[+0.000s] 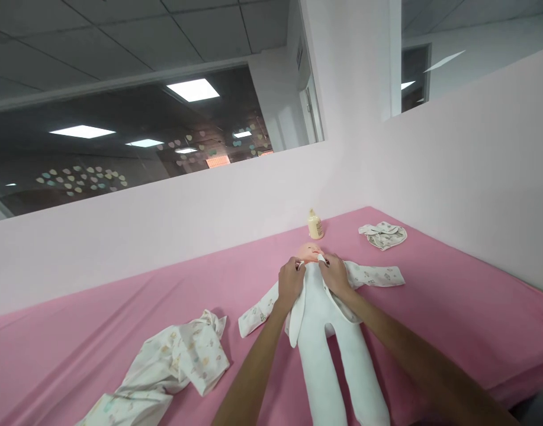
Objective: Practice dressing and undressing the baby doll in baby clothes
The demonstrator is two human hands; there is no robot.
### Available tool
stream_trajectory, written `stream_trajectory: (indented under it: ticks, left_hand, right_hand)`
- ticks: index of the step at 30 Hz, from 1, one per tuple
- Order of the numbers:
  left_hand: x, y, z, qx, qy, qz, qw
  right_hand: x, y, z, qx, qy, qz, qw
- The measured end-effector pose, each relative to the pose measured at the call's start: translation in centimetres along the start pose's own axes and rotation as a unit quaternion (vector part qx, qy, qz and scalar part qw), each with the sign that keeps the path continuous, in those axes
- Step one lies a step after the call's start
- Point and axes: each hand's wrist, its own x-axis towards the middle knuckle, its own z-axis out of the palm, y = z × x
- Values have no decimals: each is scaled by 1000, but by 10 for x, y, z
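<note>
Near side evenly lit, soft shadows on pink sheet (253, 272). Light panels (193, 90) glare white in dim window (133, 100). Wide-angle stretch toward edges.

"What's the doll (316, 299) made of?"

"Matt cloth in the body, by the look of it — smooth all over — while its head (309, 252) seems to be smooth plastic."

"And the jacket (375, 275)?"

"Soft, matt cloth, like the crumpled garment (177, 355) and the small folded piece (384, 235)."

"The sheet (191, 284)?"

"Cloth again, matt, rippled with shallow wrinkles."

"Anything glossy?"

"The window (142, 115), which looks like smooth glass. The bottle (315, 226) looks like smooth plastic; the wall (235, 207) is even and matt."
</note>
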Motion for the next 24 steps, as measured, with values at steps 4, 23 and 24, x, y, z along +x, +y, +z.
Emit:
stream_trajectory:
  ticks: [4,23,24]
  left_hand:
    - [-2,2,2,-31,18,28,999]
    - [-7,9,8,-4,-14,63,998]
    - [-7,8,9,-3,-14,65,998]
  right_hand:
    - [-6,2,-3,79,-2,-4,997]
    - [-12,-5,-10,250,-47,-1,967]
    - [-13,-6,-10,255,-49,-7,966]
